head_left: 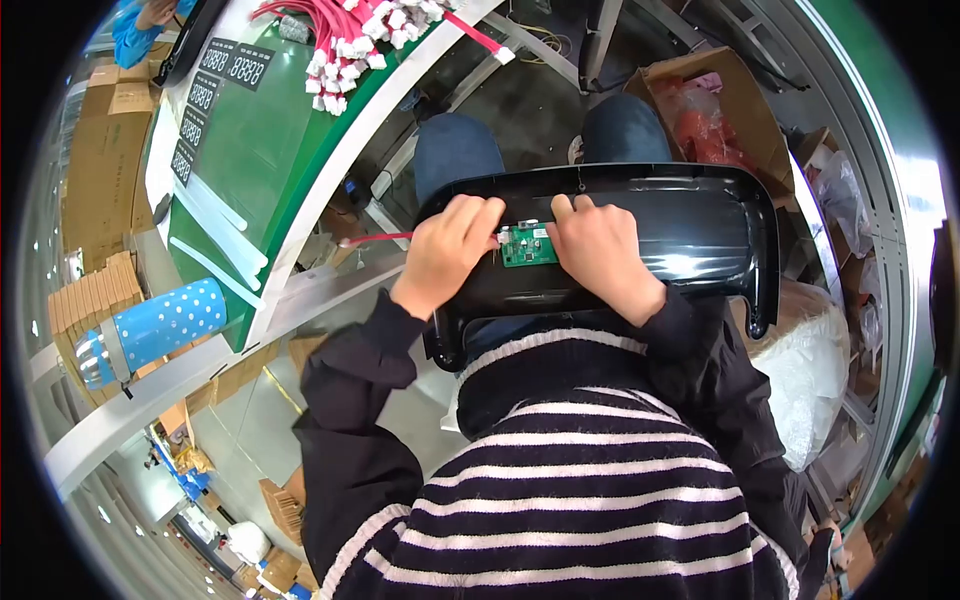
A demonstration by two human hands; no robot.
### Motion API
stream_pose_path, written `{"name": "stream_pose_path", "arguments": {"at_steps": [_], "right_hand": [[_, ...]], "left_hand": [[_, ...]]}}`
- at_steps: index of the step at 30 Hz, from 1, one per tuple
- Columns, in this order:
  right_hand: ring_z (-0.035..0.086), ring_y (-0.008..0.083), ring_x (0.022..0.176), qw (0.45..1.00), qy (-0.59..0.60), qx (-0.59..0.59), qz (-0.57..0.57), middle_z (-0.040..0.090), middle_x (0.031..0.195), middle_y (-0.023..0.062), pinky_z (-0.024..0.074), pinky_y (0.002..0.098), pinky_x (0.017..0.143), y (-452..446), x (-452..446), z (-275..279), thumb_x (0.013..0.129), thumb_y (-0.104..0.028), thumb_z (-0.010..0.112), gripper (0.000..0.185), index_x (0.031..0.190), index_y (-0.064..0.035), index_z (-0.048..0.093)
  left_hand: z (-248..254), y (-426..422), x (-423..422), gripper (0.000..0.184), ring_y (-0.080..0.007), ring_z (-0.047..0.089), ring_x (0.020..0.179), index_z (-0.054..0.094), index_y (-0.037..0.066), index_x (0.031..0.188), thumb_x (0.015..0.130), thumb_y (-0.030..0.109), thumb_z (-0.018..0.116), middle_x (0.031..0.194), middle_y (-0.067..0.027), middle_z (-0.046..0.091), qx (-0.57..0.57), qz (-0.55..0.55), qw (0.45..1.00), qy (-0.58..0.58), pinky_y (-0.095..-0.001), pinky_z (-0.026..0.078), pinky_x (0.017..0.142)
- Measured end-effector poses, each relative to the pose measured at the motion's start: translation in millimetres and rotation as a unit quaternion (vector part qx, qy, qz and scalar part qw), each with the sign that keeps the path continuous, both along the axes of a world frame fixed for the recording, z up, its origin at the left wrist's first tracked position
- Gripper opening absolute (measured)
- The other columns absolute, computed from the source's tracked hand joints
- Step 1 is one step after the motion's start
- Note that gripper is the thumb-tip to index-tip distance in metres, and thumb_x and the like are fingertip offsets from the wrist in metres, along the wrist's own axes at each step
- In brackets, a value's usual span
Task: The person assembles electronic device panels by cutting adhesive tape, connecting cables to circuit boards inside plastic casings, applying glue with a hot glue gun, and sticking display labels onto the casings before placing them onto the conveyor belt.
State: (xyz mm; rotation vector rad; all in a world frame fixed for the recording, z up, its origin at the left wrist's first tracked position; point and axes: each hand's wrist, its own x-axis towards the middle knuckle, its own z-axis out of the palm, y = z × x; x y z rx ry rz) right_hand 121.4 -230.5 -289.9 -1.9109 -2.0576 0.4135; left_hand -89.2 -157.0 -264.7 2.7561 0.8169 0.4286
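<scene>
Across my lap rests a glossy black plastic shell, its hollow side up. A small green circuit board lies over it, between my two hands. My left hand is closed in a pinch at the board's left edge, on the white plug of a red cable; the cable trails out to the left. My right hand is closed with its fingertips on the board's right end. Its fingers partly cover that end of the board.
A green-topped bench at the left bears a bundle of red cables with white connectors, printed display labels and pale strips. A blue dotted bottle lies at its edge. An open cardboard box stands right.
</scene>
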Motion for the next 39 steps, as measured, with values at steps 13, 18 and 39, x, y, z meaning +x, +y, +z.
{"name": "stream_pose_path", "arguments": {"at_steps": [13,18,39], "right_hand": [[0.064,0.0272,0.08,0.971,0.024,0.07,0.228,0.062,0.085,0.0094,0.0537,0.0381,0.066,46.3,-39.0,-5.9,0.075,-0.012,0.067,0.007,0.078,-0.0049,0.068],[0.063,0.0321,0.072,0.964,0.055,0.033,0.259,0.06,0.072,0.013,0.0531,0.042,0.067,60.8,-29.2,-1.6,0.071,-0.016,0.069,0.013,0.07,-0.0041,0.064],[0.058,0.0362,0.073,0.89,0.279,0.355,0.057,0.058,0.083,0.0164,0.0479,0.0393,0.065,114.1,-36.7,77.2,0.088,0.003,0.06,0.005,0.087,0.0003,0.056]], "left_hand": [[-7.7,-41.4,-16.5,0.079,-0.0315,0.047,0.128,0.047,0.001,0.136,0.067,0.016,0.083,0.137,-0.0141,0.051,-0.019,0.285,0.957,-0.044,-0.0463,0.039,0.1],[-9.9,-43.5,-20.6,0.075,-0.0325,0.046,0.131,0.048,0.002,0.137,0.072,0.02,0.08,0.14,-0.0141,0.05,-0.019,0.267,0.963,-0.03,-0.0482,0.039,0.101],[-8.0,-44.5,-21.0,0.085,-0.0229,0.049,0.13,0.041,0.002,0.143,0.071,0.022,0.082,0.151,-0.0095,0.041,-0.006,0.238,0.97,0.041,-0.0519,0.039,0.098]]}}
